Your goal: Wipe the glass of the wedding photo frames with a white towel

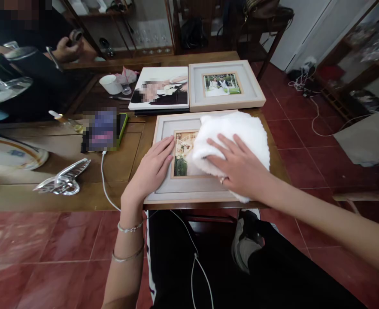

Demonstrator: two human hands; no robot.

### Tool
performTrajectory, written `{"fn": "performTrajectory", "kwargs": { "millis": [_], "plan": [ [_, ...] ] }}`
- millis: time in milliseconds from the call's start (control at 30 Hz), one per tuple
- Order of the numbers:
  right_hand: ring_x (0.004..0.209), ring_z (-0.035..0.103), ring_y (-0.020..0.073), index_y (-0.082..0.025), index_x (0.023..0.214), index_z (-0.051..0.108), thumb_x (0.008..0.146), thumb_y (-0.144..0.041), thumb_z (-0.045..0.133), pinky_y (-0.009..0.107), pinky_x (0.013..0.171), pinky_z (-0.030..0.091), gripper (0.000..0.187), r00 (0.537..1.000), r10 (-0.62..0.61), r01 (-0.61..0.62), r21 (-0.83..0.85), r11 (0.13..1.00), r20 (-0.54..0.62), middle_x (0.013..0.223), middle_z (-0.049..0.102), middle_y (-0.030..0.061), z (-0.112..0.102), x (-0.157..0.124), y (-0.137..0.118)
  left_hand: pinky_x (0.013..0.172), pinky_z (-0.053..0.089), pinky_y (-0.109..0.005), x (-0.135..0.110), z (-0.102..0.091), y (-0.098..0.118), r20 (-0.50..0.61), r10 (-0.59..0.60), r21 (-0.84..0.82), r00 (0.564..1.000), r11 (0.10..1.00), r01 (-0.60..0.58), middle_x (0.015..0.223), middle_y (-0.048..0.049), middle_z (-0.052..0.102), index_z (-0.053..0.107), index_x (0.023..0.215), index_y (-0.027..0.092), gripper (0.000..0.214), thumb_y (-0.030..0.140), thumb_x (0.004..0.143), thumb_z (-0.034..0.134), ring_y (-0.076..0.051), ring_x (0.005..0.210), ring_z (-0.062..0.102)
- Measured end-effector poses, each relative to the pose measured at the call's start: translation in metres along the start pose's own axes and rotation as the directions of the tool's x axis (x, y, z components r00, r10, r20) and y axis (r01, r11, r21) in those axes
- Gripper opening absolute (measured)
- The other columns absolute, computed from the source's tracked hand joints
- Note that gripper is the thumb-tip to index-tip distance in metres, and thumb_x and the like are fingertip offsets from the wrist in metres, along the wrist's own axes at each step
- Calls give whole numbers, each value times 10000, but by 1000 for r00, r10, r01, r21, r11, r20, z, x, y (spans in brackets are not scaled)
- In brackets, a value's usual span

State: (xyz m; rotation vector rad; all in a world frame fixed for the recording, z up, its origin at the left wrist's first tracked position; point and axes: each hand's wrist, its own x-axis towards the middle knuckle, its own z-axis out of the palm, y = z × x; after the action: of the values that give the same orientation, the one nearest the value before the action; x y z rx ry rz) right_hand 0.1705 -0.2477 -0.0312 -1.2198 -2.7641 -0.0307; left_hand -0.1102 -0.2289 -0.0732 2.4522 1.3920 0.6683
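one white plush cloth (pixel 250 133) lies under the right hand (pixel 241 165), its fingers spread apart; the left hand (pixel 152 165), fingers nearly together, braces the left side of the pale picture frame (pixel 183 189) near the wooden table's (pixel 12 197) front edge. light, flat strokes seem best.

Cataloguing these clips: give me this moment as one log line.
left hand: touching picture frame; right hand: on white cloth; cloth: covering frame's right part; behind: second frame

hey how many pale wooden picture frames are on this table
2. One frame lies under your left hand, partly covered by the white cloth beneath your right hand; another frame is behind it, toward the right. More could be hidden.
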Motion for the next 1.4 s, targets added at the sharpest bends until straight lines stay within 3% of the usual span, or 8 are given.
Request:
{"fn": "performTrajectory", "kwargs": {
  "millis": [200, 367, 600, 700, 867, 1000, 1200, 1400],
  "plan": [
    [1582, 136, 515, -187, 1448, 570, 825, -187, 742, 838, 1189, 144, 646, 992, 75, -74, 13, 997, -97, 1730, 237, 176, 12, 57, 67, 1273, 359, -521, 0, -1, 0, -4, -13, -36, 1000, 999, 13, 1621, -107, 488, 496, 1554, 189, 505, 361, 1099, 362, -273, 1511, 450],
    [1538, 203, 578, -204, 1366, 634, 837, -195, 719, 939, 1095, 113, 536, 990, 85, -80, 45, 996, -112, 1688, 352, 141, 23, 80, 83, 1274, 365, -502, 0, -2, 0, -9, -21, -50, 1000, 999, 21, 1612, -124, 496, 521, 1535, 159, 496, 340, 1095, 382, -269, 1505, 460],
    [1539, 296, 490, -161, 1409, 603, 829, -3, 475, 887, 1091, 247, 615, 998, 53, -51, -43, 998, 46, 1621, 455, 185, 3, 52, 53, 1277, 366, -477, -2, 1, 1, -53, -48, -69, 997, 997, 44, 1595, -148, 511, 553, 1498, 107, 498, 320, 1091, 362, -263, 1492, 475],
    [1531, 323, 488, -143, 1367, 647, 827, -18, 486, 862, 1114, 262, 576, 991, -2, 9, -54, 999, 130, 1596, 481, 203, -9, 16, 25, 1279, 363, -485, -2, 1, 2, -55, -49, -62, 997, 997, 46, 1597, -130, 514, 554, 1501, 139, 488, 325, 1091, 366, -262, 1497, 470],
    [1385, 527, 501, -234, 1231, 731, 758, -145, 616, 777, 1015, 476, 494, 977, -192, 188, 52, 981, 95, 1489, 603, 178, -29, -45, -31, 1284, 350, -494, -1, 1, 1, -50, -38, -42, 998, 998, 36, 1608, -134, 498, 539, 1513, 132, 491, 333, 1092, 385, -277, 1509, 453],
    [1432, 496, 459, -254, 1301, 705, 769, -180, 632, 734, 1073, 470, 542, 985, -128, 116, 107, 987, 113, 1514, 591, 139, -30, -48, -43, 1298, 322, -486, -1, 1, 0, -29, -34, -30, 999, 999, 33, 1642, -135, 451, 514, 1532, 127, 501, 334, 1098, 376, -271, 1537, 410],
    [1575, 266, 423, -183, 1436, 613, 845, -144, 630, 762, 1225, 191, 592, 995, 6, -9, 34, 999, 98, 1678, 356, 182, -7, 12, 15, 1299, 325, -479, -2, 0, -1, -31, -22, -100, 999, 995, 19, 1639, -132, 455, 562, 1500, 147, 476, 344, 1092, 416, -276, 1537, 414],
    [1596, 132, 469, -124, 1520, 512, 906, -120, 501, 839, 1169, 143, 614, 995, 66, -61, -64, 996, 72, 1709, 283, 191, -3, 69, 79, 1299, 327, -492, -3, 0, -1, -40, -47, -126, 998, 991, 42, 1614, -132, 490, 575, 1490, 142, 470, 324, 1084, 424, -282, 1535, 416]
  ]
}}
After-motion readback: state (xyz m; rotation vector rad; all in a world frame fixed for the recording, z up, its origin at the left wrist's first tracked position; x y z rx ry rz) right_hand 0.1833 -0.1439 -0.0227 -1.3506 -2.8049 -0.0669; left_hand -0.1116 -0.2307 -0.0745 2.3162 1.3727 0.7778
